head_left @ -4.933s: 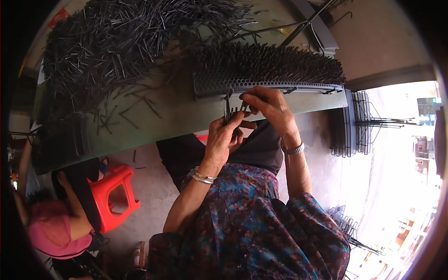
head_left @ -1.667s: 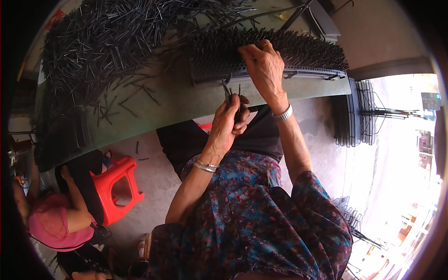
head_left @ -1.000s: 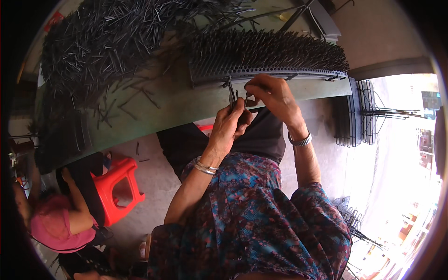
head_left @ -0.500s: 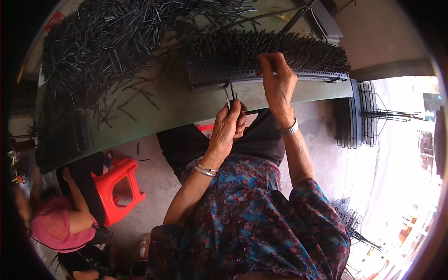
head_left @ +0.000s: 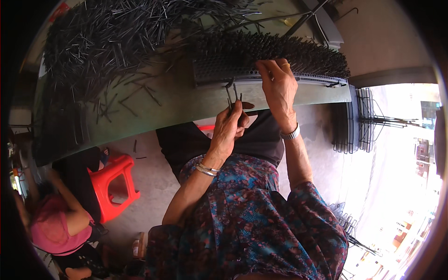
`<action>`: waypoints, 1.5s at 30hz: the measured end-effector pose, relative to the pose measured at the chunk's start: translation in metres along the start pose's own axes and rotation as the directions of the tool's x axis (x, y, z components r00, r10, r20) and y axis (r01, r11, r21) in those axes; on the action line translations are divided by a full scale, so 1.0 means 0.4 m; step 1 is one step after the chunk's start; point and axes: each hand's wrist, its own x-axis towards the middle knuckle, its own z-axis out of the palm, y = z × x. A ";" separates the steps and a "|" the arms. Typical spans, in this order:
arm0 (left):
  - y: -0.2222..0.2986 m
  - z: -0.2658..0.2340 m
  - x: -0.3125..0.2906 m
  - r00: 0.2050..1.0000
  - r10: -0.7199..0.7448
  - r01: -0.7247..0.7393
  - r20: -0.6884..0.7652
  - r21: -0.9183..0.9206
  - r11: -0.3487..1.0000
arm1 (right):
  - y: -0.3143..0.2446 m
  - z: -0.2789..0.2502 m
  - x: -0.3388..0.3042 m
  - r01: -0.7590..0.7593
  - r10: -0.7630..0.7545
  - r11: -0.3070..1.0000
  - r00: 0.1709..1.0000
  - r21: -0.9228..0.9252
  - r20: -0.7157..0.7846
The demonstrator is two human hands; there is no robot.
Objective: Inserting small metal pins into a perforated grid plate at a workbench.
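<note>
At table edge: left hand (head_left: 228,128) pinching pins (head_left: 233,93) (upright); right hand (head_left: 279,86) fingertips pressing rack (head_left: 224,77).

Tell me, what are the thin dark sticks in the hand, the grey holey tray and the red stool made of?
The thin dark sticks pinched in the left hand look like metal pins: straight, stiff, dull grey-black. The grey perforated tray under the right hand seems moulded plastic, with even rows of holes and a matte surface. The red stool looks like plastic too: one smooth bright colour, slightly shiny.
</note>
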 end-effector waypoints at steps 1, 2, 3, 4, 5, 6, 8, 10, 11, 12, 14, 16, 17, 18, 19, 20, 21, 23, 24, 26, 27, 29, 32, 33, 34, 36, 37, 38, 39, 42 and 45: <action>0.003 0.001 -0.002 1.000 -0.002 0.002 -0.010 0.002 1.000 | -0.004 -0.002 0.002 -0.006 0.007 1.000 0.999 0.011 -0.041; 0.003 0.000 -0.002 1.000 0.001 -0.001 -0.011 0.000 1.000 | -0.009 -0.001 0.010 -0.003 0.003 1.000 0.999 0.012 -0.040; 0.004 -0.001 -0.001 1.000 -0.001 0.001 -0.014 0.000 1.000 | -0.015 0.005 0.025 0.025 -0.024 1.000 0.998 0.010 -0.052; 0.003 -0.002 -0.001 1.000 -0.005 0.005 -0.015 0.001 1.000 | -0.017 0.010 0.036 0.051 -0.051 0.999 0.997 0.006 -0.064; 0.002 0.000 -0.003 1.000 -0.004 0.004 -0.016 -0.001 1.000 | -0.016 0.016 0.043 0.052 -0.052 0.999 0.997 0.006 -0.063; 0.000 0.001 -0.005 1.000 -0.011 0.010 -0.011 -0.017 1.000 | -0.013 0.023 0.049 0.098 -0.099 0.994 0.994 -0.039 -0.039; 0.003 0.004 -0.006 1.000 -0.016 0.015 -0.006 -0.036 0.999 | -0.005 0.033 0.055 0.152 -0.153 0.986 0.988 -0.072 -0.013; 0.009 0.006 -0.013 0.999 -0.021 0.019 -0.028 -0.059 0.998 | 0.005 0.037 0.054 0.129 -0.130 0.989 0.992 -0.072 0.002; 0.009 0.003 -0.014 0.999 -0.020 0.017 -0.033 -0.063 0.998 | 0.008 0.039 0.051 0.105 -0.104 0.992 0.994 -0.071 0.015; 0.010 -0.001 -0.014 1.000 -0.013 0.012 -0.025 -0.064 0.998 | 0.010 0.043 0.047 0.108 -0.107 0.992 0.994 -0.069 0.019; 0.012 -0.003 -0.012 1.000 -0.007 0.006 -0.013 -0.066 0.998 | 0.011 0.046 0.043 0.103 -0.095 0.985 0.993 -0.136 0.065; 0.015 0.000 -0.015 1.000 -0.017 0.016 -0.014 -0.073 0.997 | 0.001 0.029 0.041 0.084 -0.079 0.992 0.995 -0.091 0.057; 0.017 0.000 -0.015 1.000 -0.016 0.015 -0.015 -0.075 0.997 | -0.004 0.023 0.041 0.064 -0.062 0.997 0.997 -0.044 0.050; 0.020 -0.001 -0.014 1.000 -0.016 0.014 -0.019 -0.066 0.998 | -0.005 0.028 0.043 0.066 -0.064 0.997 0.997 -0.043 0.051; 0.020 0.001 -0.013 1.000 -0.017 0.016 -0.019 -0.057 0.998 | -0.004 0.033 0.047 0.098 -0.096 0.995 0.994 -0.036 0.045; 0.018 0.004 -0.013 1.000 -0.019 0.018 -0.018 -0.056 0.998 | -0.002 0.038 0.049 0.129 -0.128 0.991 0.991 -0.030 0.039; 0.015 0.008 -0.013 1.000 -0.017 0.017 -0.008 -0.063 0.998 | 0.000 0.042 0.051 0.128 -0.126 0.991 0.991 -0.031 0.039; 0.016 0.015 -0.011 1.000 -0.017 0.018 0.005 -0.069 0.997 | 0.002 0.044 0.057 0.118 -0.113 0.991 0.990 -0.060 0.085; 0.019 0.017 -0.010 1.000 -0.023 0.025 0.018 -0.076 0.997 | 0.004 0.036 0.059 0.116 -0.110 0.991 0.990 -0.063 0.084; 0.018 0.013 -0.011 0.999 -0.027 0.028 0.021 -0.081 0.996 | -0.005 0.018 0.061 0.158 -0.144 0.979 0.984 -0.133 0.109; 0.011 0.009 -0.008 1.000 -0.007 0.008 0.012 -0.075 0.997 | -0.006 0.011 0.055 0.157 -0.143 0.979 0.984 -0.130 0.110; 0.004 0.003 -0.002 1.000 0.013 -0.012 0.007 -0.069 0.998 | -0.016 -0.014 0.037 0.045 -0.046 0.999 0.994 0.008 0.103; -0.002 -0.011 0.004 0.999 0.032 -0.031 0.019 -0.053 0.998 | -0.016 -0.061 -0.009 -0.113 0.040 0.978 0.928 0.177 0.370; -0.005 -0.017 0.006 0.999 0.029 -0.029 0.021 -0.017 0.999 | -0.016 -0.069 -0.023 -0.191 0.014 0.938 0.856 0.290 0.517; 0.000 -0.010 0.007 0.999 0.020 -0.021 0.032 0.019 1.000 | -0.027 -0.083 -0.027 -0.323 0.033 0.871 0.791 0.370 0.611; 0.010 0.009 0.001 1.000 -0.010 0.009 0.006 0.055 0.998 | -0.009 -0.081 -0.041 -0.380 0.036 0.817 0.784 0.434 0.619; 0.017 0.017 -0.001 0.999 -0.031 0.034 -0.029 0.089 0.995 | -0.004 -0.078 -0.043 -0.430 0.026 0.752 0.777 0.499 0.629; 0.013 0.015 0.004 0.999 -0.032 0.034 -0.025 0.091 0.995 | 0.001 -0.081 -0.039 -0.429 0.029 0.752 0.779 0.500 0.626; 0.003 0.008 0.012 0.998 0.018 -0.013 -0.058 0.085 0.996 | 0.003 -0.087 -0.033 -0.398 0.091 0.800 0.820 0.448 0.565; -0.004 -0.036 0.026 0.998 0.048 -0.045 -0.044 0.075 0.996 | -0.019 -0.105 0.004 -0.324 0.187 0.877 0.910 0.355 0.370; 0.003 -0.019 0.046 0.997 0.055 -0.054 -0.057 0.034 0.998 | -0.011 -0.079 0.014 -0.283 0.210 0.905 0.946 0.318 0.247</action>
